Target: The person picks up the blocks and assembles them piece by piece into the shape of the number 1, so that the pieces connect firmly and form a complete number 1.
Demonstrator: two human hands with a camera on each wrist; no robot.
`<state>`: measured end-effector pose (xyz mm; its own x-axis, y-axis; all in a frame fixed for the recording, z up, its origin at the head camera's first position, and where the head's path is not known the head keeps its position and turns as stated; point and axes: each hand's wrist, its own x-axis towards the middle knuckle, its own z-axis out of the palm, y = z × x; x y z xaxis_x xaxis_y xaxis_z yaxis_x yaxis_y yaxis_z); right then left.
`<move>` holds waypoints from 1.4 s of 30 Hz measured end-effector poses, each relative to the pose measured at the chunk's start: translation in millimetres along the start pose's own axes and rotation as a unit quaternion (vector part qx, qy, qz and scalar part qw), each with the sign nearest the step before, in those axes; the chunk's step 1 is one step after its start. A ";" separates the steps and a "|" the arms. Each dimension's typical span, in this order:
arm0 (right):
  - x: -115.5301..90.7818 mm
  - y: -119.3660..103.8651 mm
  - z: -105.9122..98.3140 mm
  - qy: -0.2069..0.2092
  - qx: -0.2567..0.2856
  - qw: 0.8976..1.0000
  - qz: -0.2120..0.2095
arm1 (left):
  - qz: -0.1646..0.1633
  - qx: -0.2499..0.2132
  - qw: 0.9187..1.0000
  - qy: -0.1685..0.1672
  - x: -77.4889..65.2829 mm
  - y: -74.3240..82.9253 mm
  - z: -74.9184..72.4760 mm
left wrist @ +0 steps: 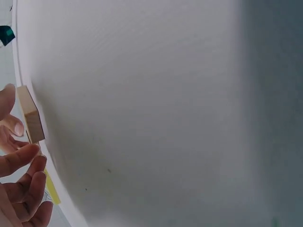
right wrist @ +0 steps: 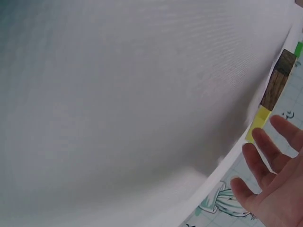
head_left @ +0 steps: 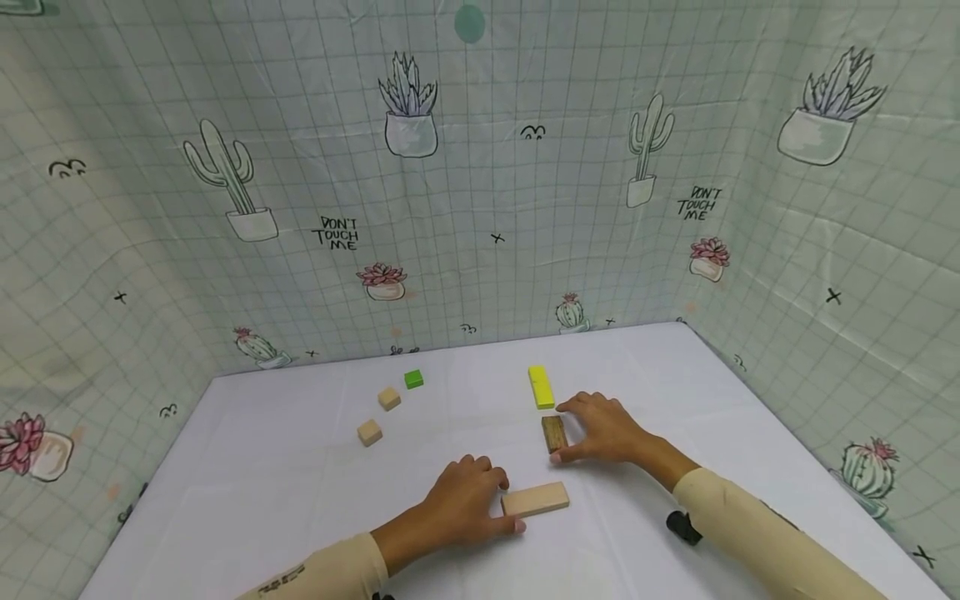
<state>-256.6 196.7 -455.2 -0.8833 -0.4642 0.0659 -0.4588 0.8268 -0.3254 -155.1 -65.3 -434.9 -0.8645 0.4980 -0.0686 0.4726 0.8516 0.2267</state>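
On the near side of the yellow block (head_left: pixel 541 387), the head view shows the dark block (head_left: pixel 554 434) bracketed by the right hand (head_left: pixel 600 429) and the pale block (head_left: pixel 537 499) by the left hand (head_left: pixel 461 507), likely light, stiff, best edge-pinched, while the left wrist view shows loosely parted fingers, the right wrist view spread ones.

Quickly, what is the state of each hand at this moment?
Left hand: open, at one end of the pale block, not gripping it.
Right hand: open, beside the dark block, not gripping it.
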 end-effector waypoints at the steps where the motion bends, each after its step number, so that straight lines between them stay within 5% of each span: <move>1: 0.2 -0.1 0.4 -0.002 0.000 1.000 0.001 | 0.000 0.002 1.000 0.000 -0.1 -0.2 1.0; 19: 4.5 -8.3 0.5 -0.053 0.023 0.997 0.052 | 0.001 0.008 1.000 -0.006 3.4 -1.1 5.8; 42: 5.8 -5.7 -1.4 -0.063 0.015 0.997 0.050 | -0.020 -0.019 1.000 -0.007 9.3 2.6 8.0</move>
<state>-259.3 189.8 -451.6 -0.9046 -0.4175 -0.0865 -0.3639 0.8618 -0.3533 -160.6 -57.2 -442.7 -0.8795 0.4668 -0.0920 0.4315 0.8640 0.2593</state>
